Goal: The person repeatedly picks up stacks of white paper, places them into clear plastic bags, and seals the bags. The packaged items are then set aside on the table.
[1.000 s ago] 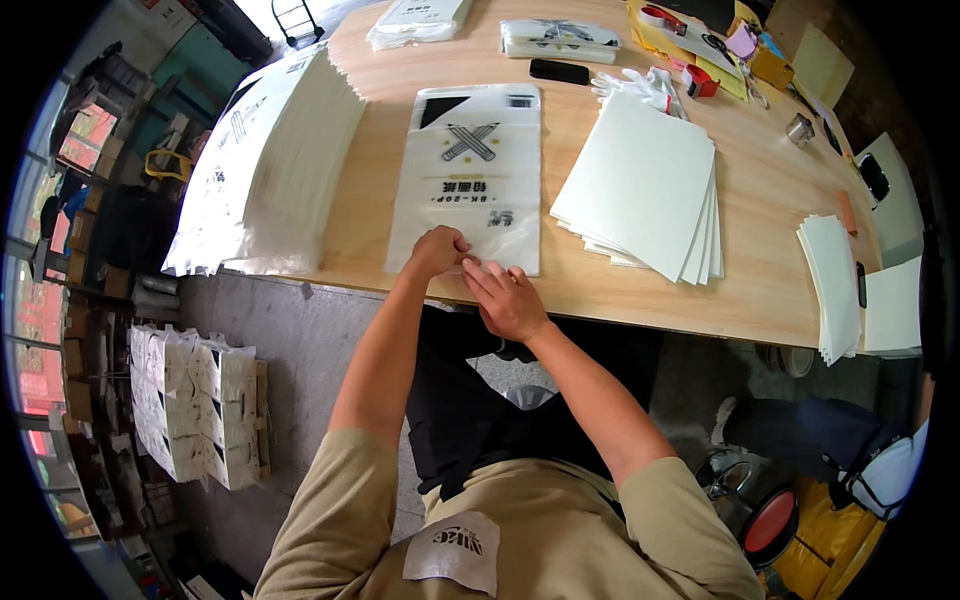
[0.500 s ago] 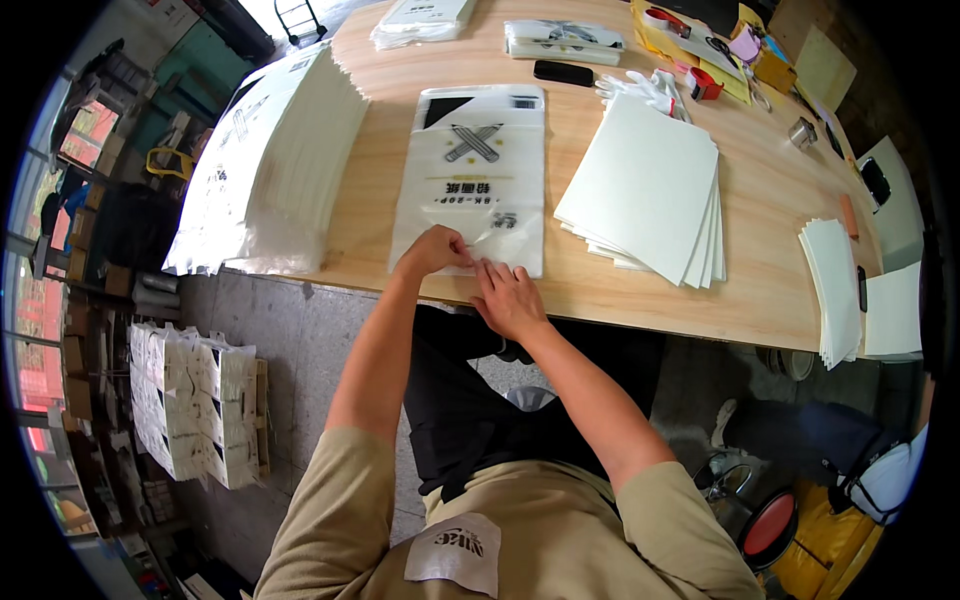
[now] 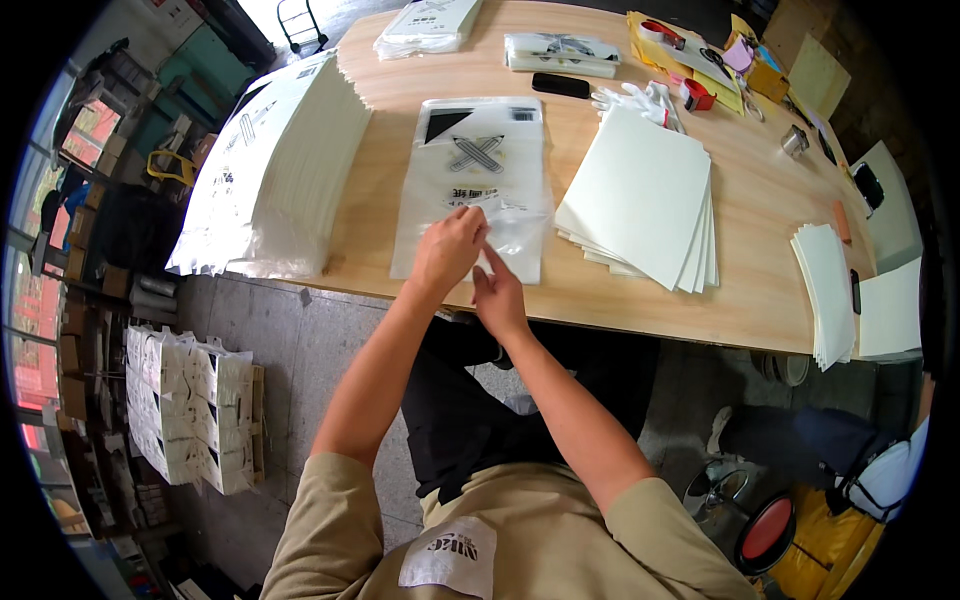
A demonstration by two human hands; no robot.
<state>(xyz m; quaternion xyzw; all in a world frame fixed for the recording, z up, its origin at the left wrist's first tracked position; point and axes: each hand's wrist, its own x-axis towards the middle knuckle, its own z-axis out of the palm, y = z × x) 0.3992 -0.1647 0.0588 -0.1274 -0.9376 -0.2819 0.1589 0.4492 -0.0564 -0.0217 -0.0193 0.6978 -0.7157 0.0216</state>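
Note:
In front of me on the table lies a clear plastic bag [image 3: 480,125] with crossed pencils printed on it and white sheets inside. My left hand [image 3: 447,252] is closed in a pinch on the bag's near part, and the film there is lifted and wrinkled. Beside it, my right hand [image 3: 499,300] is at the near edge, its index finger stretched up toward the left hand and its thumb apart. I see nothing held in the right hand. The left hand covers part of the bag's print.
A tall stack of bagged paper packs [image 3: 290,150] stands at the left. Fanned white sheets [image 3: 640,190] lie at the right, near white gloves [image 3: 640,102] and a black phone [image 3: 561,85]. Tape dispensers [image 3: 697,95] sit farther back. A person's leg [image 3: 780,437] shows at lower right.
My left hand has moved up and away from the near edge, pulling the film with it. The right hand has shifted slightly nearer me, its fingers no longer flat on the bag.

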